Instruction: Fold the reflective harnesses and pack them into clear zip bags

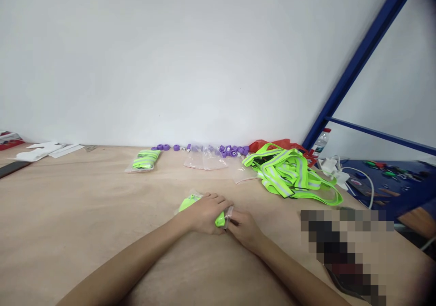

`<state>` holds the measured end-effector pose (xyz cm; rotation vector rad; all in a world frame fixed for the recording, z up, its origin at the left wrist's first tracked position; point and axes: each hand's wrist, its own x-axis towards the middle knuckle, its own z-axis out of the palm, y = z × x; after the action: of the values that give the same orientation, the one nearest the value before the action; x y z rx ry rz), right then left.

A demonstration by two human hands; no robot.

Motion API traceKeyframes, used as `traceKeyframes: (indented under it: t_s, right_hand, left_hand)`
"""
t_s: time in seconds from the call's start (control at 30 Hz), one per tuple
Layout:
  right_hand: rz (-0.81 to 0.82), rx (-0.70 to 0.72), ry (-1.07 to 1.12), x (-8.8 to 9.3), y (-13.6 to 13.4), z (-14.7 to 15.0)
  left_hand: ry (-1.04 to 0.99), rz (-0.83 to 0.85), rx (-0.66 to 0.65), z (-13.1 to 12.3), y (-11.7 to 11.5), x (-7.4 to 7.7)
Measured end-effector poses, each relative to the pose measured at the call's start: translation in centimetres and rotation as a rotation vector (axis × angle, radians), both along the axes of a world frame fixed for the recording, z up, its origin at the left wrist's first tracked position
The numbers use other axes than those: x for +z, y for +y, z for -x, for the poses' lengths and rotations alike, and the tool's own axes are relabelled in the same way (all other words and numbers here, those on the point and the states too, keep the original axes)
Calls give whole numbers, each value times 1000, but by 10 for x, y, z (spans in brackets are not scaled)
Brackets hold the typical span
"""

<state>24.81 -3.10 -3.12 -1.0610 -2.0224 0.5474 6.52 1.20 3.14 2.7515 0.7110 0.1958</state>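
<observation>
My left hand lies over a small clear plastic bag stuffed with neon-green reflective strap, fingers curled and pressing it to the wooden table. My right hand pinches the bag's open end at the right, fingers closed on the plastic edge. Both hands meet at the table's middle.
Another packed bag of green strap lies further back left. A loose pile of green reflective straps sits back right, beside empty clear bags and purple rollers along the wall. White papers lie far left. A blue metal frame stands right.
</observation>
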Motion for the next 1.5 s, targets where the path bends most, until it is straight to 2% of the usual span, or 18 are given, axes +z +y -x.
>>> traceKeyframes:
  t_s: [0.13,0.33,0.47,0.57,0.77,0.87,1.0,1.17,1.33,1.5]
  right_hand:
    - [-18,-22,-1,0,-1,0]
    - [-33,-158,60,7,1,-9]
    - [-137,-54,18,14,3,-14]
    - [-156,31,-30,19,3,-15]
    - [-94,106,-35,25,1,-20]
    - [-27,88,31,25,4,-27]
    - [174,22,133,22,8,-33]
    - [396,3,203,18,9,-29]
    - [439,-11,238,15,7,-21]
    - [373,29,198,18,5,-17]
  left_hand:
    - [-52,30,2,-1,0,-2]
    - [-120,68,58,-1,4,0]
    - [-111,64,75,0,6,1]
    - [-87,84,71,0,7,0]
    - [-30,100,67,8,12,4]
    - [3,65,90,12,15,7]
    - [44,83,108,13,16,5]
    - [19,58,91,10,15,-1]
    - [-35,6,72,7,12,-5]
    - [-63,-23,64,3,9,-8]
